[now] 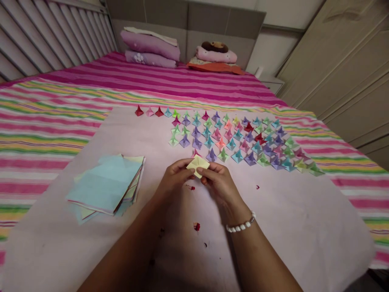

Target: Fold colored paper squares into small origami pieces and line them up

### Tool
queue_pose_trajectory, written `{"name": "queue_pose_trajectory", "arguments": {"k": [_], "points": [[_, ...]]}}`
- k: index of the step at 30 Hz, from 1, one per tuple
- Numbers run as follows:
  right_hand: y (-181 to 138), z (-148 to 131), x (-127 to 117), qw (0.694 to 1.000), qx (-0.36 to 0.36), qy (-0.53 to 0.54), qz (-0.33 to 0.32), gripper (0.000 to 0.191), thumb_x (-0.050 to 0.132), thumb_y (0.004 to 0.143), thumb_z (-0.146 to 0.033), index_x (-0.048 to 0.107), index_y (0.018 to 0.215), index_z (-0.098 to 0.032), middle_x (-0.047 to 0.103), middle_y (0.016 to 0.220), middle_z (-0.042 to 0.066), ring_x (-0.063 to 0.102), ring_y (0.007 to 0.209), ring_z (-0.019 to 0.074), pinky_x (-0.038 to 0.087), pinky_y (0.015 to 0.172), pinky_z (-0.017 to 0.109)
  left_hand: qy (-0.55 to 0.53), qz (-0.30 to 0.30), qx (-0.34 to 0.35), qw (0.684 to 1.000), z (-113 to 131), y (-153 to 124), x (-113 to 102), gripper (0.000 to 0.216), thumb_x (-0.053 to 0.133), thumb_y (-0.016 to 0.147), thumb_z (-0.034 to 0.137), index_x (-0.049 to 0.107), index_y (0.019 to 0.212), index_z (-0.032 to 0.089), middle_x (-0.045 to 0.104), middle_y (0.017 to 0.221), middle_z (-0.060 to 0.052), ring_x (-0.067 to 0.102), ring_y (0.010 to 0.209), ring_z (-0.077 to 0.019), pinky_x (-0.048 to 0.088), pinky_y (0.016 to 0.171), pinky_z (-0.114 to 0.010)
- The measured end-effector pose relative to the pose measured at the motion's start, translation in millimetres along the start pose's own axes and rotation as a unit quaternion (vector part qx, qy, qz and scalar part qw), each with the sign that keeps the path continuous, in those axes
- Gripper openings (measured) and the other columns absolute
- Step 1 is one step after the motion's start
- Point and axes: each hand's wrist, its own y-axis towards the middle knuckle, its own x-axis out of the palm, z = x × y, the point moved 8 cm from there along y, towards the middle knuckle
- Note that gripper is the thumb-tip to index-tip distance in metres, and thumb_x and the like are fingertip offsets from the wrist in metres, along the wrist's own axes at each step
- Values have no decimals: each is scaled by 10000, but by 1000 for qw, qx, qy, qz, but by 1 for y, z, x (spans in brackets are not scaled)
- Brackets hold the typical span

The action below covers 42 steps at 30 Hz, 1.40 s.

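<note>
A small square of folded pale yellow paper [198, 164] is held up between my two hands, its flat face with a crease toward me. My left hand [179, 173] pinches its left corner between thumb and fingers. On the opposite side my right hand [219, 178], with a white beaded bracelet [241, 227] on the wrist, grips the lower right edge, thumb on the face. Just behind the paper, a pink folded piece [196, 153] shows only its top. Beyond stand rows of folded paper cranes or similar pointed pieces [238, 156] in many colours.
Loose paper squares [101, 182], light blue on top, lie stacked at the left on a pale sheet [291, 219]. Small dark red scraps [197, 226] are scattered near my forearms. The sheet rests on a striped bedspread [45, 142]; folded bedding [152, 46] sits by the headboard.
</note>
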Motion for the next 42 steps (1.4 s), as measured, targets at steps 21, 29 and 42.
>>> {"name": "queue_pose_trajectory", "arguments": {"k": [21,29,42], "points": [[4,2,-1,1000,-27,6,1,86,720,610,-228,665,581,-168,558,440,-31,431,424,84,297,462,234,44,-16,76,996,12,-1,5,137,621,747,168,753,747,206,632,901,-22,586,831,-139,460,766,-247],[2,3,3,999,-28,5,-34,71,698,646,-231,712,672,-166,604,520,-14,511,511,102,381,545,239,73,16,113,991,14,1,-5,132,601,730,157,730,730,190,630,864,-18,583,819,-151,445,764,-262],[3,1,2,998,-41,30,-20,100,717,621,-220,734,708,-173,630,548,-23,525,510,106,407,546,239,70,-3,128,989,12,2,-4,125,611,770,189,734,780,208,634,934,-26,589,879,-164,452,811,-283]]}}
